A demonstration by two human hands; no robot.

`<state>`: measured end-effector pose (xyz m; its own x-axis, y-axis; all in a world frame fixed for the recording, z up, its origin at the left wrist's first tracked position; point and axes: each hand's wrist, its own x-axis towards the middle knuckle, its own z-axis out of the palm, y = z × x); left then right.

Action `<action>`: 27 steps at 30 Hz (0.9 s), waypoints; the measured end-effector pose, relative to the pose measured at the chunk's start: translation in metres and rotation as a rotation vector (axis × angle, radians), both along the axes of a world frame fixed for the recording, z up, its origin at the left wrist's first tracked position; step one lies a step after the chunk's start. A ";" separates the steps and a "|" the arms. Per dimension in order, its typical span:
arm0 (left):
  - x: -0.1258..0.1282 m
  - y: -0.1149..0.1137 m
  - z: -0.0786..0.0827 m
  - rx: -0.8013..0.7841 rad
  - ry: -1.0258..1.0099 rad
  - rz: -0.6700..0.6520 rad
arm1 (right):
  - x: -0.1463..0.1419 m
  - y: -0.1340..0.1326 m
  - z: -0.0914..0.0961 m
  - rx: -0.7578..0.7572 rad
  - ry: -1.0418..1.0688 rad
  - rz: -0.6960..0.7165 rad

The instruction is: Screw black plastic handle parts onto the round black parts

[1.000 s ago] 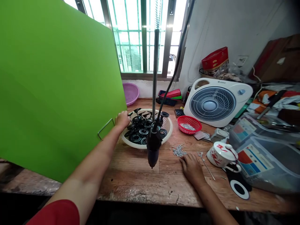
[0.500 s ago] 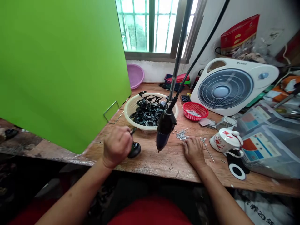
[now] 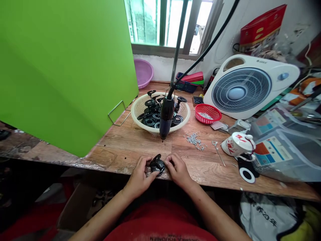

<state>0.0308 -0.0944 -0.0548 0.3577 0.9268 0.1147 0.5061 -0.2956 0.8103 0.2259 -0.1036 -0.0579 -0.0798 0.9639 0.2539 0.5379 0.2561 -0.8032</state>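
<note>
Wooden surface carries a cream basket; nearer the person than the basket, left hand and right hand together pinch a round black part.

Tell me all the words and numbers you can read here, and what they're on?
"20年" on the white bag; the characters before it are unclear.
Fan: small grey brand on top, too small to read.
Red box: gold print, blurred.
Bin labels: blurred.
Shirt: print cut off at the picture's edge.
Part in the left hand and right hand: no text.
</note>
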 end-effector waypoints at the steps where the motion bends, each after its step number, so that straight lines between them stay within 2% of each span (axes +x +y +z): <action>1: 0.001 0.000 0.001 0.008 -0.001 -0.017 | 0.000 -0.001 -0.001 -0.001 0.000 -0.004; 9: 0.018 0.001 0.005 -0.001 0.050 0.102 | -0.003 -0.017 0.002 -0.010 -0.067 -0.101; 15: 0.024 0.005 0.011 -0.028 0.146 0.168 | -0.004 -0.010 0.000 -0.001 -0.016 -0.174; 21: 0.027 0.004 0.014 0.029 0.215 0.115 | -0.006 -0.006 -0.001 -0.030 -0.048 -0.179; 27: 0.024 0.010 0.011 -0.008 0.179 0.077 | -0.008 -0.003 0.000 -0.061 -0.057 -0.171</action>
<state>0.0552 -0.0843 -0.0440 0.2999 0.9527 0.0483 0.6634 -0.2447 0.7072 0.2181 -0.1068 -0.0577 0.0739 0.9781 0.1948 0.6146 0.1091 -0.7813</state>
